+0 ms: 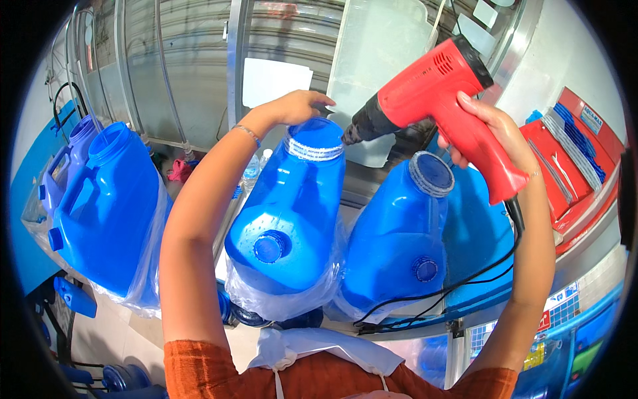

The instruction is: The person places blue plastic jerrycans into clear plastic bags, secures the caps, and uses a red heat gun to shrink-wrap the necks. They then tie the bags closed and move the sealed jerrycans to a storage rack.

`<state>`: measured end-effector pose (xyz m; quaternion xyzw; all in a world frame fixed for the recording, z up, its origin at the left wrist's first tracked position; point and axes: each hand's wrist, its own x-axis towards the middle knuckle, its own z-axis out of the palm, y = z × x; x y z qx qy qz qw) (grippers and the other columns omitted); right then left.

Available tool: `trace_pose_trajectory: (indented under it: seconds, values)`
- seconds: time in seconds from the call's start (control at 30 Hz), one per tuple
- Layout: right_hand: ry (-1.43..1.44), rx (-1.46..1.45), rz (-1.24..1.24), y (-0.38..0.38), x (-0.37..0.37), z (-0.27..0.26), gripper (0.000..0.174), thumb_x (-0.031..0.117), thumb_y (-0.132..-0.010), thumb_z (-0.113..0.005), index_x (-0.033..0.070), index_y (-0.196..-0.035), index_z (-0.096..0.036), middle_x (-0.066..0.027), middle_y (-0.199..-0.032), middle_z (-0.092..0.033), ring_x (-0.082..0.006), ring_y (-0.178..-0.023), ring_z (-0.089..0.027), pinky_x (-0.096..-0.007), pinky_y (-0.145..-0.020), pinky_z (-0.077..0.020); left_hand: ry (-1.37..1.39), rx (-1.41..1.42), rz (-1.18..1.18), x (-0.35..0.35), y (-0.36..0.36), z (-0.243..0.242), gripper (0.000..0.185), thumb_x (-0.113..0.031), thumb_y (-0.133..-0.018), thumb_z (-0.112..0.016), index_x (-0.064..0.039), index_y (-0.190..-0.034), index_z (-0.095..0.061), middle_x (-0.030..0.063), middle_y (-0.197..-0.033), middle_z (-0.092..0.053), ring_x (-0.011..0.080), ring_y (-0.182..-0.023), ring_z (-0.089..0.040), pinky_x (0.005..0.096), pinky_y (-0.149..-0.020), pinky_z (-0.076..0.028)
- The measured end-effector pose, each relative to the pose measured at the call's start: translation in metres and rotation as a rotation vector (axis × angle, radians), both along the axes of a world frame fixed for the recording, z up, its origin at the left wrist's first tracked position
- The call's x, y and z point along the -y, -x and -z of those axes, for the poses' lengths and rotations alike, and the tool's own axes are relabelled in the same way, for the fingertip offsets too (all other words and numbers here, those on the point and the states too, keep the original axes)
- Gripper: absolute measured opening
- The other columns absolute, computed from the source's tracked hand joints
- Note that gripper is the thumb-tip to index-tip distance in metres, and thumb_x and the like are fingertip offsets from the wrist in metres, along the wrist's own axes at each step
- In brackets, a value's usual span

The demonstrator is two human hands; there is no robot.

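My right hand (486,127) grips a red heat gun (431,85) by its handle. The gun's black nozzle (366,122) points down-left, close to the right side of the neck of a blue plastic water jug (294,199). Around that jug's cap (319,132) runs a printed white seal band (314,149). My left hand (301,107) is at the far left edge of the cap, index finger stretched out, the other fingers partly hidden; contact is hard to tell. On the right, a second blue jug (398,239) has a capped neck with a similar band (418,177).
At left, an uncapped blue jug (109,209) in clear plastic wrap has a thin tube at its mouth, with a purple-blue jug (75,159) behind. The gun's black cord (468,282) trails past the right jug. A red holder (558,164) contains seal strips. Glass panels (199,65) stand behind.
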<state>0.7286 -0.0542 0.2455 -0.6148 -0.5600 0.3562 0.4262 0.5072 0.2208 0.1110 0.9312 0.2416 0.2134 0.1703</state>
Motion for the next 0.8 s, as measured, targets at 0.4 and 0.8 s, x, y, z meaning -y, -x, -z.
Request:
trace_pose_trajectory:
  seconds: [0.4,0.8]
  values:
    - [-0.145,-0.091,0.004,-0.003,0.041,0.034,0.052,0.044,-0.096,-0.05,-0.005,-0.109,-0.059,-0.0177,-0.075,-0.067,-0.0207,-0.049,-0.063,-0.0281,-0.041,-0.0508,-0.121,-0.543,-0.432,0.006,-0.03,-0.008,0.04,-0.035,-0.095,-0.052,-0.001,-0.112,-0.067,0.018,-0.108,-0.069,0.0328,-0.094,-0.067,0.0417,-0.083,-0.053]
    - [-0.172,-0.123,-0.12,-0.003,0.042,0.046,0.052,0.044,-0.097,-0.049,-0.006,-0.105,-0.06,-0.0179,-0.078,-0.067,-0.0203,-0.052,-0.064,-0.0281,-0.046,-0.0525,-0.095,-0.237,-0.098,0.005,-0.018,0.006,0.041,-0.023,-0.087,-0.053,-0.008,-0.124,-0.062,0.0211,-0.126,-0.06,0.0346,-0.119,-0.056,0.0432,-0.1,-0.045]
